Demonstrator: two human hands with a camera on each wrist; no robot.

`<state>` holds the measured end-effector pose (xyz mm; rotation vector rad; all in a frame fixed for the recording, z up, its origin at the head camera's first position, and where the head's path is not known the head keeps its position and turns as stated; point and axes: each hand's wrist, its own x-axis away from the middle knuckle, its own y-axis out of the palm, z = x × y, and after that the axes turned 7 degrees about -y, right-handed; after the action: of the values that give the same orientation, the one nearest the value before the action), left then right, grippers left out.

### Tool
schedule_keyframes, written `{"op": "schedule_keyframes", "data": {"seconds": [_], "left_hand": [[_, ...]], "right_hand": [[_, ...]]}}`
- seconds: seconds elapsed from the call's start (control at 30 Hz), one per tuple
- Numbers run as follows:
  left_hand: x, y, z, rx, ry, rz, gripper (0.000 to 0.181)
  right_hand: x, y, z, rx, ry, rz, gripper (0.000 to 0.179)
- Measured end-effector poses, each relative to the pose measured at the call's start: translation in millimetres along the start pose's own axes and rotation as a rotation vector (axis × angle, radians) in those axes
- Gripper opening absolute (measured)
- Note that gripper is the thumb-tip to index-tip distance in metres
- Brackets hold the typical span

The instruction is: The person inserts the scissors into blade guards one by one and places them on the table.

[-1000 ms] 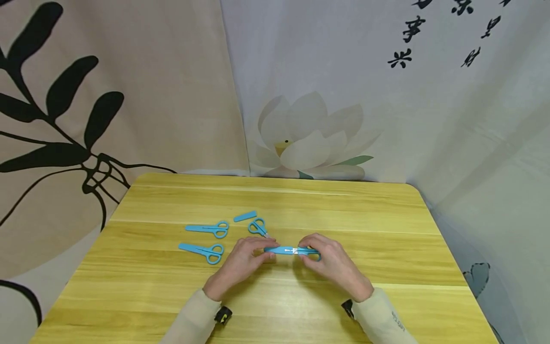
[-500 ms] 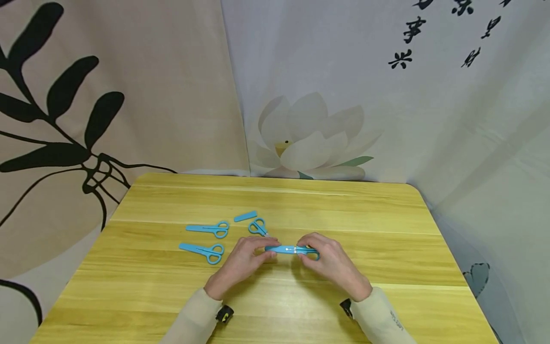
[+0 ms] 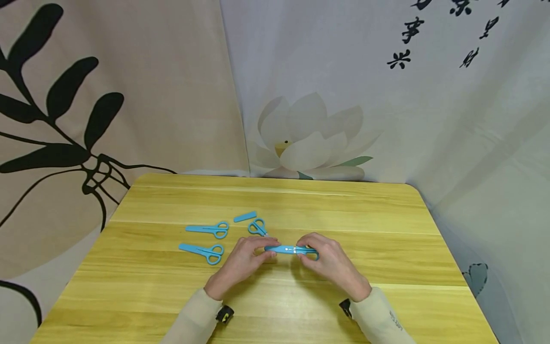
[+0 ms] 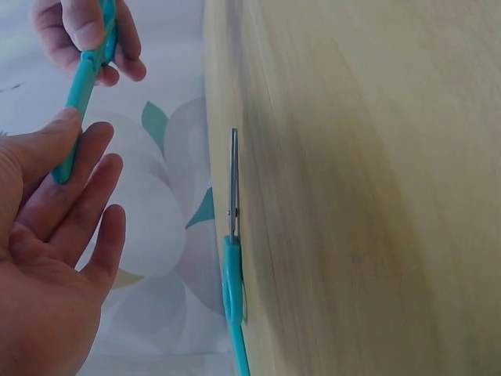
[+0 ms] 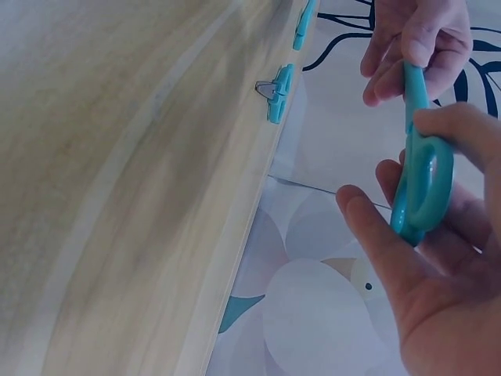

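Note:
Both hands hold one pair of blue scissors point(image 5: 433, 184) level above the table. My left hand point(image 3: 242, 260) pinches the tip end of its blue blade cover point(image 3: 284, 249) between thumb and fingers. My right hand point(image 3: 331, 260) grips the handle loops, which the right wrist view shows up close. The cover sits over the blades, with a small silver spot at its handle end. Just beyond my left fingers lies a second pair of scissors point(image 4: 232, 274) with bare metal blades; in the head view the hand partly hides them. A loose blue cover point(image 3: 245, 217) rests behind that pair.
Two more blue scissors with covers on, an upper pair point(image 3: 207, 229) and a lower pair point(image 3: 202, 251), lie left of my left hand. The wooden table point(image 3: 365, 210) ends at a patterned cloth backdrop point(image 3: 180, 95).
The blade cover and handles have come closer together, narrowing the silver gap between them. My right hand has shifted slightly left. Over the last half second the hands stay nearly still.

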<state>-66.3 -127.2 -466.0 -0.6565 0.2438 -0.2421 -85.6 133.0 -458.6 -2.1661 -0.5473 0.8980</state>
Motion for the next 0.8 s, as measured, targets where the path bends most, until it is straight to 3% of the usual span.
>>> {"op": "schedule_keyframes", "data": {"seconds": [0.8], "left_hand": [[0.1, -0.1, 0.1, -0.009, 0.003, 0.005, 0.024]], "right_hand": [[1.0, 5.1, -0.3, 0.03, -0.062, 0.029, 0.02]]}}
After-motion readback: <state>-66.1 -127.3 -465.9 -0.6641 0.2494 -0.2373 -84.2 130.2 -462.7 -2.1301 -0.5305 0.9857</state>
